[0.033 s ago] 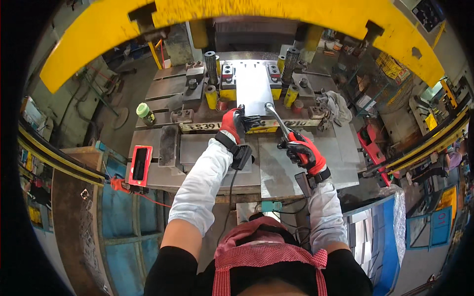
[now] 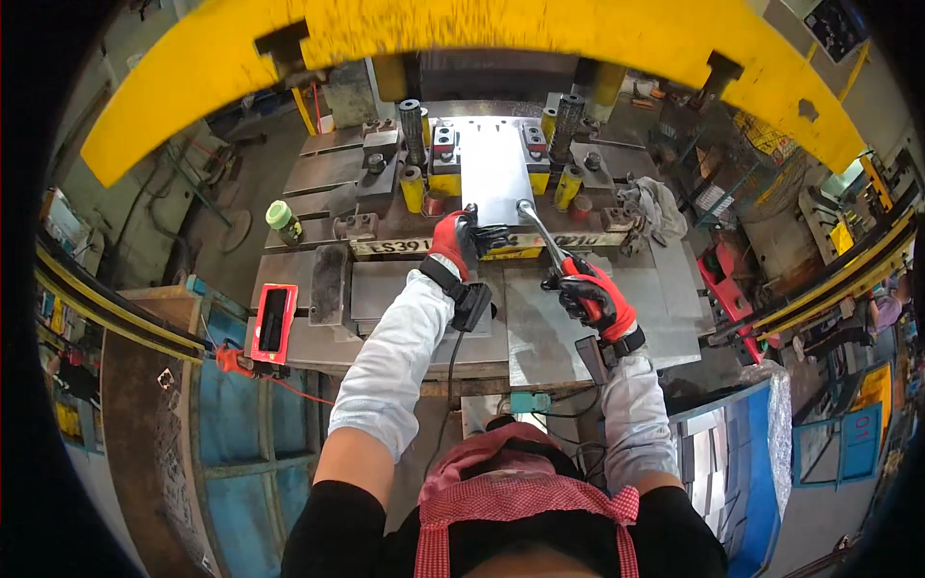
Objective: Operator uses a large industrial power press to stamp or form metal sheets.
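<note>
A bright flat metal sheet (image 2: pixel 495 173) lies lengthwise over the die (image 2: pixel 395 247) in the press. At its near left corner is my left hand (image 2: pixel 461 241) in a red and black glove, thumb and fingers closed at the sheet's edge. My right hand (image 2: pixel 592 295), gloved alike, is wrapped around a long metal hand tool (image 2: pixel 542 231). The tool's rounded head rests at the sheet's near right corner. My right palm hides the tool's rear end.
A yellow press beam (image 2: pixel 520 27) arches overhead. Dark guide posts (image 2: pixel 411 130) and yellow cylinders (image 2: pixel 568 187) flank the sheet. Around the bench are a green-capped bottle (image 2: pixel 281 220), a red-framed device (image 2: pixel 276 323), a grey rag (image 2: pixel 655 210) and flat plates (image 2: pixel 549 328).
The yellow press beam overhead sits slightly lower than before. My hands, the tool and the metal sheet have not visibly moved.
</note>
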`<action>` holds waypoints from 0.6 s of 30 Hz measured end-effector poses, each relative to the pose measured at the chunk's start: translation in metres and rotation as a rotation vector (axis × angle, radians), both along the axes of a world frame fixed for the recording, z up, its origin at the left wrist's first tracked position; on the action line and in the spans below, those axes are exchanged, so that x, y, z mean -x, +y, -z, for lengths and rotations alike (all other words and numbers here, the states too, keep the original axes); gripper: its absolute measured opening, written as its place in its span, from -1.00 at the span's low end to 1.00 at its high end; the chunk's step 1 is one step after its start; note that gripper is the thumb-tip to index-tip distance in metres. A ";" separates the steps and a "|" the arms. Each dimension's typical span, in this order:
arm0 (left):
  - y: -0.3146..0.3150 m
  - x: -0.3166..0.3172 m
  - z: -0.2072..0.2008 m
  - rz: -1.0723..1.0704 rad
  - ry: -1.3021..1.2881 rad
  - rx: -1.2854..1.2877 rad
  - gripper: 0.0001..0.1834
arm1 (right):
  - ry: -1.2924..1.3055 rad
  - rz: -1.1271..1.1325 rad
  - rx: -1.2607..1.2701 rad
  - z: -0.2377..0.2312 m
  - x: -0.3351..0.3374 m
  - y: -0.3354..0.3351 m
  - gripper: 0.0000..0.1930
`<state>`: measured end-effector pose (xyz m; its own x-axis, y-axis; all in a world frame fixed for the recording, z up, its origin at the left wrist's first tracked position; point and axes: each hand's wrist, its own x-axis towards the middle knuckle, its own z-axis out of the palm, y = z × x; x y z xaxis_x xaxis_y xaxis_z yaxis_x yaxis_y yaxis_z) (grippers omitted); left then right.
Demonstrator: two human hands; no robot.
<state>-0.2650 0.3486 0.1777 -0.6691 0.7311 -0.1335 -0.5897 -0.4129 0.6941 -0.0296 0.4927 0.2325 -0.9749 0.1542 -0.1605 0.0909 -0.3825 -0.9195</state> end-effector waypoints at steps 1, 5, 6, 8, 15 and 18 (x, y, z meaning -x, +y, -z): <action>0.001 -0.006 -0.007 0.005 -0.001 0.000 -0.79 | -0.001 0.005 0.000 0.004 -0.001 0.003 -0.80; -0.002 -0.008 -0.011 0.020 -0.188 -0.060 -0.71 | 0.000 -0.030 0.017 0.008 -0.001 0.005 -0.74; -0.007 -0.001 -0.003 0.096 -0.224 -0.113 -0.68 | -0.001 -0.049 0.032 0.007 0.000 0.003 -0.79; -0.009 0.010 0.009 0.106 -0.090 -0.059 -0.56 | 0.003 -0.041 0.019 0.013 0.004 0.004 -0.78; -0.002 0.018 0.016 0.225 -0.203 -0.100 -0.55 | 0.073 -0.006 -0.047 0.017 0.003 0.002 -0.74; 0.001 0.004 0.008 0.096 -0.079 -0.028 -0.64 | -0.008 -0.026 -0.020 0.015 0.000 0.007 -0.72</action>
